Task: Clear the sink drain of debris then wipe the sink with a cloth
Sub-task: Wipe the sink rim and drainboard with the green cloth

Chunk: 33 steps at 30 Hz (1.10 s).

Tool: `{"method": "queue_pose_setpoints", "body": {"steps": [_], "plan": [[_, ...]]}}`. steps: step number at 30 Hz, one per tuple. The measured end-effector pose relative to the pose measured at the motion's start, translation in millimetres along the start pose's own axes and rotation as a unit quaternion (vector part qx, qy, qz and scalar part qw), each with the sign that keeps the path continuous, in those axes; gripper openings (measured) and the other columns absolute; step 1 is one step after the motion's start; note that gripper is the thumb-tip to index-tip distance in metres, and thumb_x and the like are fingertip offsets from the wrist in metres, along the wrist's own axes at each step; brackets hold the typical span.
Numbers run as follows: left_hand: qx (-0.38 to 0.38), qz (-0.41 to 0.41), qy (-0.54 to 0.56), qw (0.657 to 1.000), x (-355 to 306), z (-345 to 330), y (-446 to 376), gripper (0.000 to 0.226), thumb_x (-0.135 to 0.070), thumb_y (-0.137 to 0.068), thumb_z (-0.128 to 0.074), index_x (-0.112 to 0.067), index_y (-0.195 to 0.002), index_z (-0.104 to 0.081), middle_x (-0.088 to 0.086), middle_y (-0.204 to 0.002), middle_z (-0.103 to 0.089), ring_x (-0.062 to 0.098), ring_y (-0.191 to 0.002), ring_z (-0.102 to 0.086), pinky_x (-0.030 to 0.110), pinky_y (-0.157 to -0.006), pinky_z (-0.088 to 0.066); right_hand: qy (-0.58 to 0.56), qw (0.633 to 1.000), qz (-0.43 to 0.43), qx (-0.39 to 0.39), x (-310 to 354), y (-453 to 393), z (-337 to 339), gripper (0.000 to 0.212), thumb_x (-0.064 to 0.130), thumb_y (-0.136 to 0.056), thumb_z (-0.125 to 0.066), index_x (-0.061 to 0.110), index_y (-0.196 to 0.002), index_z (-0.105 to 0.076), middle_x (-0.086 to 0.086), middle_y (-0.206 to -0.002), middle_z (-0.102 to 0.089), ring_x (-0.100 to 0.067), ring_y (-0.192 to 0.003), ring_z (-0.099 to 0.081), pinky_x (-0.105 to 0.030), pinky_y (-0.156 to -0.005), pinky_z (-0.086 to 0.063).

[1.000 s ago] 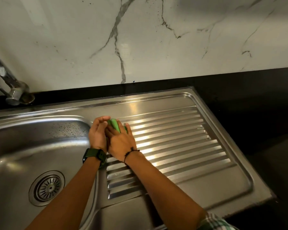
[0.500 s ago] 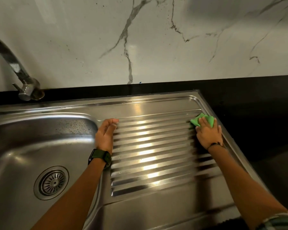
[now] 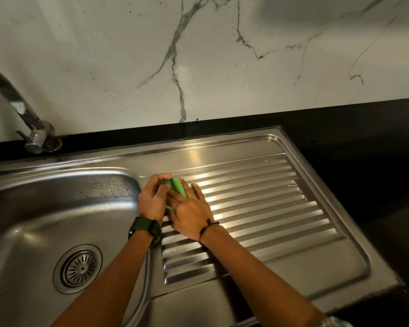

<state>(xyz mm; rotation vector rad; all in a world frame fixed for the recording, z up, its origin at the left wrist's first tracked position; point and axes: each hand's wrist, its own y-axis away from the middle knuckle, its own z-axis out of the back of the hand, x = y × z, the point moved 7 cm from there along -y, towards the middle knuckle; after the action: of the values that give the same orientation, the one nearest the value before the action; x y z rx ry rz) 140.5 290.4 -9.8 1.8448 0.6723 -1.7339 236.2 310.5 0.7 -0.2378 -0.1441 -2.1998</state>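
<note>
We are in the wiping stage. The green cloth (image 3: 178, 188) lies on the ribbed drainboard (image 3: 257, 208), at its left end beside the basin (image 3: 45, 208). Our right hand (image 3: 191, 214) presses flat on the cloth with fingers extended and spread. Our left hand (image 3: 154, 198) curls its fingers over the cloth's left edge and holds it there; how firmly it grips, we cannot tell. The two hands touch each other above the cloth.

Status of the first step: the drain strainer (image 3: 78, 268) in the basin floor shows open slots with no visible debris. We judge the drain clearing complete, though fine residue would be too small to see.

Status of the second step: the drainboard ribs appear bright and free of smears. The far wall of the basin carries dark specks or droplets (image 3: 109, 187), so we judge the basin itself not yet wiped. The rim around the tap (image 3: 31, 128) also remains to be covered. The cloth is well apart from the drain.
</note>
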Motion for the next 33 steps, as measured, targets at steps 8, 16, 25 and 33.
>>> {"method": "queue_pose_setpoints", "body": {"steps": [8, 16, 25, 33], "plan": [[0.012, 0.014, 0.037, 0.999, 0, -1, 8, 0.025, 0.005, -0.086, -0.046, -0.013, -0.091, -0.062, 0.005, -0.104, -0.062, 0.020, -0.099, -0.056, 0.029, -0.089, -0.046, 0.047, 0.948, -0.315, -0.027, -234, 109, 55, 0.049, 0.030, -0.097, -0.031, 0.033, -0.145, -0.022, 0.009, -0.156, -0.021, -0.024, -0.145, -0.014, -0.047, -0.117, 0.000], [0.000, 0.025, 0.074, 0.997, -3, 1, 24, 0.032, 0.002, -0.088, -0.041, -0.023, -0.087, -0.061, 0.000, -0.109, -0.061, 0.013, -0.100, -0.055, 0.026, -0.091, -0.043, -0.018, 0.912, -0.405, -0.065, -232, 106, 58, 0.049, 0.030, -0.097, -0.036, 0.020, -0.144, -0.028, -0.002, -0.155, -0.022, -0.031, -0.145, -0.005, -0.049, -0.116, -0.004], [0.003, 0.027, 0.128, 0.991, -5, 7, 21, 0.034, 0.009, -0.087, -0.035, -0.015, -0.086, -0.059, 0.000, -0.101, -0.063, 0.008, -0.091, -0.060, 0.015, -0.079, -0.051, -0.055, 0.996, -0.069, -0.012, 31, 11, -7, 0.058, 0.027, -0.092, -0.039, 0.022, -0.147, -0.021, 0.003, -0.157, -0.017, -0.025, -0.146, 0.003, -0.046, -0.117, 0.008], [0.015, -0.026, -0.051, 0.998, -2, 8, 38, 0.027, 0.001, -0.089, -0.045, -0.016, -0.095, -0.065, 0.002, -0.108, -0.066, 0.010, -0.098, -0.059, 0.014, -0.085, -0.046, 0.058, 0.996, -0.070, -0.025, -67, 50, 16, 0.052, 0.029, -0.093, -0.037, 0.031, -0.144, -0.027, 0.012, -0.154, -0.026, -0.026, -0.146, -0.008, -0.044, -0.116, 0.003]]}}
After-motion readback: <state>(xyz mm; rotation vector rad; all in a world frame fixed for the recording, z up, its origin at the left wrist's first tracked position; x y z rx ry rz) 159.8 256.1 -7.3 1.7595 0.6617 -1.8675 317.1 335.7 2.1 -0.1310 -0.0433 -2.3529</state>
